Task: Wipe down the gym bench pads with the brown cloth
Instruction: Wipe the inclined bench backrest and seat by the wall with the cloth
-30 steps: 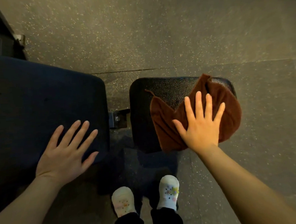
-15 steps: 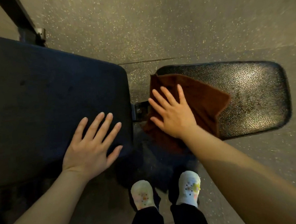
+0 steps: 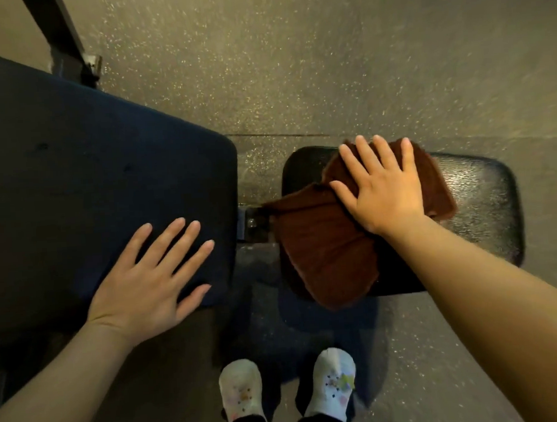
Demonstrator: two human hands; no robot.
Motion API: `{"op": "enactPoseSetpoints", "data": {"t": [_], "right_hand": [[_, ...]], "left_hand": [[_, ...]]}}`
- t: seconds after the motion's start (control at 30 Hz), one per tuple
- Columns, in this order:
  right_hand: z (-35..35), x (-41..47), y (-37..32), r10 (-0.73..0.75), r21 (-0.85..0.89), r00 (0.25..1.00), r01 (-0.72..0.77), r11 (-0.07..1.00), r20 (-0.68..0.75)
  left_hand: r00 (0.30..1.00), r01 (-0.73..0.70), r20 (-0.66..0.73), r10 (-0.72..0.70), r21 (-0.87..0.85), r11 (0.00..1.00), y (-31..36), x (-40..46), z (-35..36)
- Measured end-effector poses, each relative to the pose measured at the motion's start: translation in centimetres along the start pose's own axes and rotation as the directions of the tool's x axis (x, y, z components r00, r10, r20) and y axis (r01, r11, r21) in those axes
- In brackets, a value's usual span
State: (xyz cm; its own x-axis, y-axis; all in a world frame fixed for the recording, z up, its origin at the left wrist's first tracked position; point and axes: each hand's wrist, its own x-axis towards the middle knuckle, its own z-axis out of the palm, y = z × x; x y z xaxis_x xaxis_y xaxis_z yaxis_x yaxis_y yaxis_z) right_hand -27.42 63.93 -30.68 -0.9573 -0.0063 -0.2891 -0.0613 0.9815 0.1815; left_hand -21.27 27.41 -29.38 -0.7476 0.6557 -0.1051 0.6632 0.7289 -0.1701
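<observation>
The brown cloth [image 3: 324,247] lies spread over the left half of the small black seat pad [image 3: 483,200], its near corner hanging over the pad's front edge. My right hand [image 3: 382,186] presses flat on the cloth's far part with straight, spread fingers. A large dark blue back pad [image 3: 76,189] fills the left side. My left hand [image 3: 148,282] rests flat on that pad's near right corner, fingers straight and apart.
A metal bracket [image 3: 255,225] joins the two pads in the gap between them. A dark frame bar [image 3: 61,35] rises at the top left. Speckled rubber floor [image 3: 327,63] surrounds the bench. My two feet in white socks [image 3: 286,388] stand just below the gap.
My right hand has slid the cloth away from the pad's left edge, toward its far side and middle. The view has shifted. My left hand has stayed flat on the blue pad.
</observation>
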Motion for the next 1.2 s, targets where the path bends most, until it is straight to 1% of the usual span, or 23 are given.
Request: {"op": "enactPoseSetpoints", "data": {"t": [0.1, 0.17, 0.23, 0.3, 0.37, 0.5, 0.6, 0.67, 0.73, 0.87, 0.93, 1.0, 1.07, 1.13, 1.2], "right_hand": [[-0.3, -2.4, 3.7, 0.084, 0.030, 0.995, -0.083, 0.996, -0.055], [-0.2, -3.9, 5.0, 0.157, 0.056, 0.985, -0.153, 0.987, -0.077], [-0.1, -5.6, 5.1, 0.238, 0.101, 0.965, -0.228, 0.968, -0.110], [0.3, -7.1, 4.3, 0.296, 0.129, 0.949, -0.282, 0.951, -0.109], [0.8, -8.6, 2.9, 0.302, 0.121, 0.950, -0.291, 0.949, -0.085], [1.2, -10.3, -0.8, 0.201, 0.053, 0.980, -0.200, 0.978, -0.009], [1.4, -10.3, -3.4, 0.041, 0.017, 0.996, -0.043, 0.999, 0.075], [1.9, -10.2, -5.4, -0.092, -0.008, 0.987, 0.094, 0.996, 0.129], [2.4, -9.9, -7.3, -0.187, -0.016, 0.971, 0.191, 0.981, 0.148], [2.7, -9.6, -10.0, -0.284, -0.019, 0.944, 0.291, 0.957, 0.167], [2.7, -8.8, -10.3, -0.341, -0.039, 0.924, 0.352, 0.935, 0.176], [2.4, -7.0, -9.6, -0.363, -0.028, 0.919, 0.371, 0.928, 0.153], [1.5, -4.0, -7.9, -0.300, -0.010, 0.948, 0.302, 0.953, 0.103], [0.4, -0.5, -5.8, -0.145, 0.020, 0.989, 0.144, 0.989, 0.042], [-0.6, 2.1, -4.2, 0.009, 0.066, 0.999, -0.012, 0.998, 0.051]], "left_hand": [[0.999, 0.018, 0.036, -0.017, -0.029, 0.999, 0.1, 0.1, -0.4], [0.997, 0.022, 0.070, -0.020, -0.035, 0.999, 0.3, 0.2, -0.4], [0.996, 0.034, 0.085, -0.030, -0.048, 0.998, 0.3, 0.2, -0.4], [0.996, 0.039, 0.087, -0.035, -0.053, 0.998, 0.1, 0.3, -0.4], [0.995, 0.032, 0.091, -0.027, -0.055, 0.998, 0.0, 0.4, -0.5], [0.995, 0.037, 0.097, -0.033, -0.045, 0.998, 0.1, 0.2, -0.3], [0.994, 0.024, 0.108, -0.021, -0.032, 0.999, 0.0, 0.2, -0.4], [0.995, 0.007, 0.100, -0.005, -0.016, 1.000, 0.0, 0.1, -0.5], [0.996, 0.003, 0.089, -0.003, -0.002, 1.000, 0.1, 0.2, -0.5], [0.995, 0.009, 0.096, -0.010, 0.009, 1.000, 0.0, 0.3, -0.3], [0.996, 0.008, 0.091, -0.009, 0.011, 1.000, 0.0, 0.1, -0.1], [0.996, 0.009, 0.086, -0.010, 0.013, 1.000, 0.0, 0.1, -0.2], [0.997, 0.002, 0.078, -0.003, 0.014, 1.000, 0.1, 0.2, -0.3], [0.997, 0.003, 0.072, -0.004, 0.017, 1.000, 0.1, 0.1, -0.2], [0.998, 0.002, 0.070, -0.003, 0.012, 1.000, 0.1, 0.1, -0.1]]}}
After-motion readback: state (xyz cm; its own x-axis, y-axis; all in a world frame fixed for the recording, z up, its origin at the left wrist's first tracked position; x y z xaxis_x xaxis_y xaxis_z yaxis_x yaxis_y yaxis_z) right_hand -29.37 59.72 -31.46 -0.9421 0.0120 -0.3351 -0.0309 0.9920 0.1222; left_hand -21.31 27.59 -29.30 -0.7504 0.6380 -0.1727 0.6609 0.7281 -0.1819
